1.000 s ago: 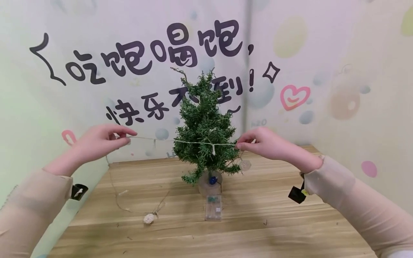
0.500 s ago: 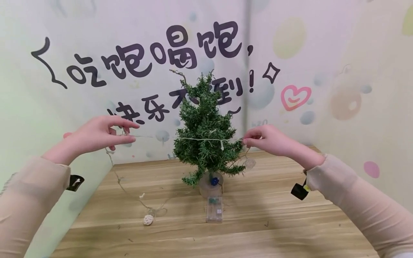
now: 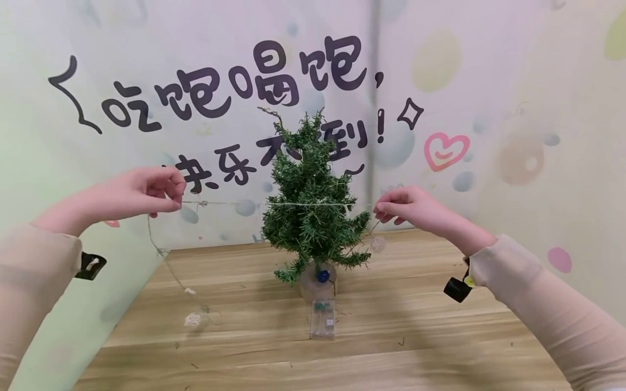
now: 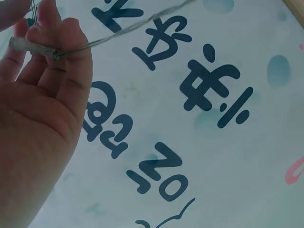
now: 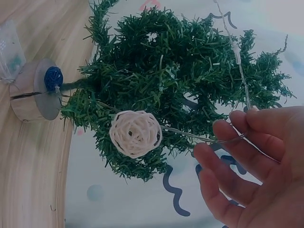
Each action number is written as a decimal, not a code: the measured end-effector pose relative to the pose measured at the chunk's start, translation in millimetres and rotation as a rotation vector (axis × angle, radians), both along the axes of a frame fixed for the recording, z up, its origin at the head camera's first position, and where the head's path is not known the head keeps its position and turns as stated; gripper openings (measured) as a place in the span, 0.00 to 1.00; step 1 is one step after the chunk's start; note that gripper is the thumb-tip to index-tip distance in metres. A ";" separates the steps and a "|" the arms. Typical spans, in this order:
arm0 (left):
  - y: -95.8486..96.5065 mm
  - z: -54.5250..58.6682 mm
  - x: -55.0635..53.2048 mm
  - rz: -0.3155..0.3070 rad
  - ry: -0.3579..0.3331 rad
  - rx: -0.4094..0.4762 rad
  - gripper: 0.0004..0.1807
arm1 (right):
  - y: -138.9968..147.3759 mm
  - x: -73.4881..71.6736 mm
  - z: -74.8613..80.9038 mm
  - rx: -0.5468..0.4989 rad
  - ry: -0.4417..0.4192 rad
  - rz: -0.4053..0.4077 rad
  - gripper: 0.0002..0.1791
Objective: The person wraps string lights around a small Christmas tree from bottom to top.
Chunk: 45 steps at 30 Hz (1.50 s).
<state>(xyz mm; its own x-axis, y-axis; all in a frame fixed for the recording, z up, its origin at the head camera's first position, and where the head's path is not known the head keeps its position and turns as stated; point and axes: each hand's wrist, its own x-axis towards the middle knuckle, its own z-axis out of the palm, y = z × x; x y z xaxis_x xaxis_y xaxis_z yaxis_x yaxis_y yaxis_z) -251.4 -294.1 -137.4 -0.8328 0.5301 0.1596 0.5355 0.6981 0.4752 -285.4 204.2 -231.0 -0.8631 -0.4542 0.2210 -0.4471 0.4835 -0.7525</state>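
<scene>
A thin string of ball lights (image 3: 230, 203) stretches nearly level across the front of a small green artificial Christmas tree (image 3: 310, 184). To the left of the tree my left hand (image 3: 139, 191) pinches one end of this stretch, its fingers curled. My right hand (image 3: 408, 208) pinches the wire between thumb and forefinger, close beside the right branches. Below it hangs a white woven ball (image 5: 136, 134), against the branches in the right wrist view. From the left hand the wire droops toward another white ball (image 3: 192, 320) low at the left.
The tree stands on a round base (image 3: 313, 290) on a wooden table (image 3: 391, 336). A blue woven ball (image 3: 323, 276) is at the base, with a clear battery box (image 3: 323, 321) in front. Behind is a printed wall hanging (image 3: 220, 38).
My left hand has moved left and up, and its fingers have curled in on the wire. The right hand has shifted slightly right and up. The left white ball has been drawn leftward.
</scene>
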 end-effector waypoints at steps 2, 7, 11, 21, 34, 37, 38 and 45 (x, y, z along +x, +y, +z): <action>-2.8 4.7 1.2 -0.014 0.013 -0.025 0.04 | 0.3 0.7 0.3 -0.036 -0.021 0.009 0.14; -2.3 19.0 8.1 0.075 0.105 -0.134 0.07 | -2.7 2.7 2.2 -0.116 -0.066 0.034 0.14; 4.8 30.7 11.6 0.193 0.246 -0.261 0.06 | -6.7 5.5 3.6 -0.112 -0.076 0.043 0.13; 20.8 51.1 11.7 0.314 0.528 -0.340 0.15 | -21.8 12.5 2.8 0.025 0.059 0.008 0.08; 44.8 83.6 20.8 0.379 0.788 -0.250 0.17 | -43.0 20.9 14.8 0.025 0.282 -0.006 0.07; 49.8 91.2 19.7 0.372 0.809 -0.261 0.18 | -46.6 20.6 19.4 -0.057 0.218 0.001 0.07; 51.1 93.4 19.4 0.373 0.812 -0.266 0.18 | -47.8 20.9 21.3 -0.079 0.195 0.004 0.07; 58.1 104.3 18.4 0.392 0.836 -0.261 0.20 | -53.0 22.6 34.0 -0.183 0.086 0.026 0.08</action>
